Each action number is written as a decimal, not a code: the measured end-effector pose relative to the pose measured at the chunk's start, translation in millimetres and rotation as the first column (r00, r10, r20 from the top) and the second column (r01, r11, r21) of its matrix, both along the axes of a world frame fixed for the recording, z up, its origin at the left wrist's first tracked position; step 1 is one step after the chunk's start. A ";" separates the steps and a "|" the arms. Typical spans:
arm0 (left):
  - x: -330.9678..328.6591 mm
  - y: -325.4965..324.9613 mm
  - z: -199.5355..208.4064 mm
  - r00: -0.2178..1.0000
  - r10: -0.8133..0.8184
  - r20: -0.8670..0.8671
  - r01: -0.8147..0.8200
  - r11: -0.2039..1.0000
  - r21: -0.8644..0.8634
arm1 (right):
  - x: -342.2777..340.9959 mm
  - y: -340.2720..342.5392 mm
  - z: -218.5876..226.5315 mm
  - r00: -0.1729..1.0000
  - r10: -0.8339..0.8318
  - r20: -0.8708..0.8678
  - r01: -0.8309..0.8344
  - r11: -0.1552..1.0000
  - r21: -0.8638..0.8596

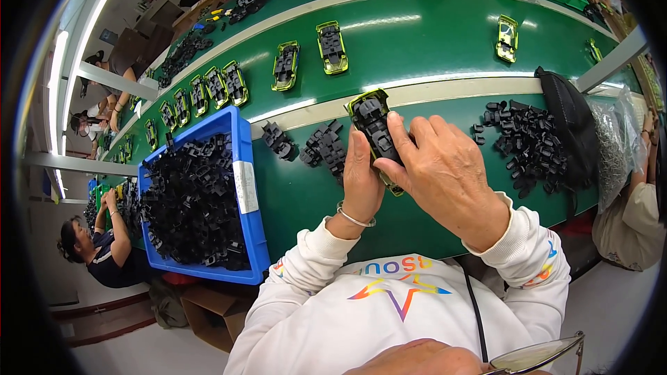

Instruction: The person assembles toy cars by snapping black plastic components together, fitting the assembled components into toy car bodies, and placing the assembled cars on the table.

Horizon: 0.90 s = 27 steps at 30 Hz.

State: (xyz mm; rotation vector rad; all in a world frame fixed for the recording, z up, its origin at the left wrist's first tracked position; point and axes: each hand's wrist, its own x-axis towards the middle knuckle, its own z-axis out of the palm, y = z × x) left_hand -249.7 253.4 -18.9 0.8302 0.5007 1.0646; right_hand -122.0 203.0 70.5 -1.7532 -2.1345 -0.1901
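Note:
Between my hands is a toy car body (373,123), yellow-green at its rim with a black interior part in it, its open side up. My left hand (363,179) grips it along its near left side, the thumb along its edge. My right hand (445,167) is closed at its right side, thumb and forefinger on the black interior; the tips of its other fingers are partly hidden. On the green table in front lie a small pile of black interior parts (325,147) and a smaller cluster of black parts (278,140).
A blue bin (251,226) heaped with black parts stands at my left. At right are a pile of small black pieces (528,142), a black bag (566,121) and a clear bag of screws (611,142). Several toy cars (332,48) line the far green belt; co-workers sit around.

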 end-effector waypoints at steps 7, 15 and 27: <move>-4.2 6.7 12.7 0.997 -0.070 -0.012 0.071 0.996 0.058 | 1.8 4.5 6.8 1.000 0.022 -0.019 -0.021 0.997 0.072; 2.1 1.6 11.0 0.996 -0.048 -0.072 0.055 0.994 0.094 | 3.7 -0.4 -4.9 0.998 0.031 0.046 -0.032 0.999 0.033; 1.2 5.0 5.4 0.988 -0.029 -0.151 0.029 1.000 -0.004 | 37.2 17.6 -12.4 0.887 0.143 -0.438 -0.123 0.990 0.074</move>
